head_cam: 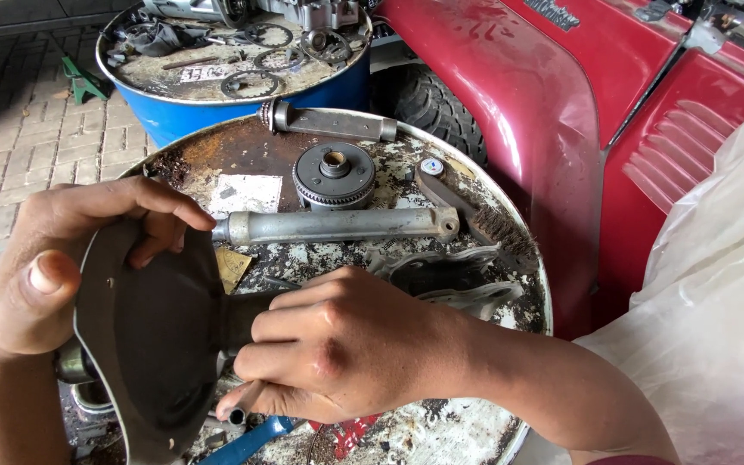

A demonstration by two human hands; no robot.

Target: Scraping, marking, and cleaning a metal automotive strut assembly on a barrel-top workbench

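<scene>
Greasy grey metal fills the near left of the head view: a dished metal cover (152, 344) with a curved rim is held tilted on edge above a rusty drum top (441, 430) that serves as the tabletop. The left hand (62, 267) clamps the cover's upper rim, thumb on the near side and fingers hooked over the far edge. The right hand (337, 344) is clenched in a fist over the cover's middle, grasping what looks like a short tool or stub pressed into the hollow; the tip itself is hidden by the fingers, so I cannot tell exactly what it is. Judging by this grip, the work goes best if the left hand keeps the rim steady and braced low near the drum, while the right works in short, controlled strokes so nothing slips on the oily surface. Just beyond the hands lies a long grey shaft (337, 226), then a round toothed gear hub (334, 175) and a wire brush (475, 215) to its right. A blue drum (217, 112) stands farther off, and a red vehicle body (544, 112) is at the right.
</scene>
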